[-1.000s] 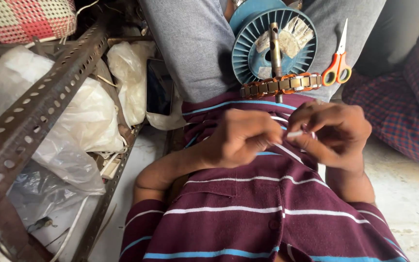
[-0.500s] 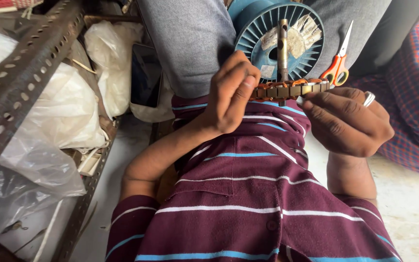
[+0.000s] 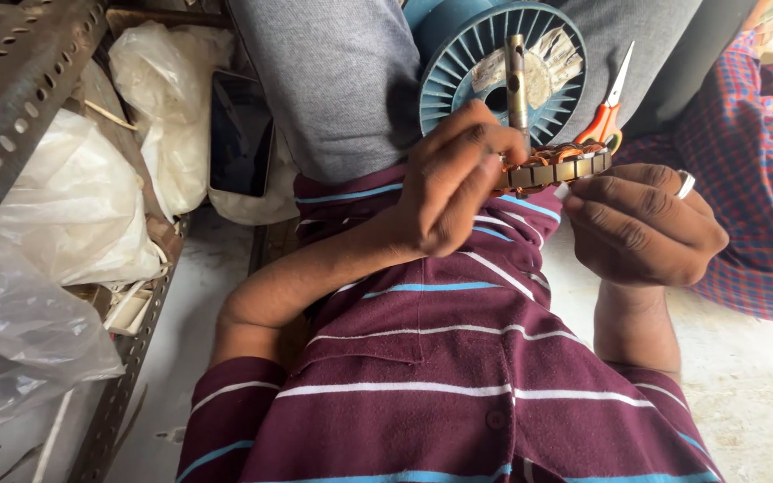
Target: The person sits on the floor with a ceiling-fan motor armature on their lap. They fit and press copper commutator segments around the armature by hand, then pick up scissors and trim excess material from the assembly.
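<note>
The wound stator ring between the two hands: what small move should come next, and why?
Probably the right hand should press its small white strip into the slot at the near edge of the wound stator ring. The strip's tip already meets that edge, and the left hand steadies the ring from the other side.

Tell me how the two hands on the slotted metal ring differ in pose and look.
The left hand lies over the slotted metal ring with copper windings, fingers curled down onto its top; the right hand sits below and beside it, fingertips pinching a small white strip at the ring's edge. The right hand wears a silver finger ring; the left shows none. The left hand hides part of the ring; the right leaves it visible. Both are bare and touch the same ring.
</note>
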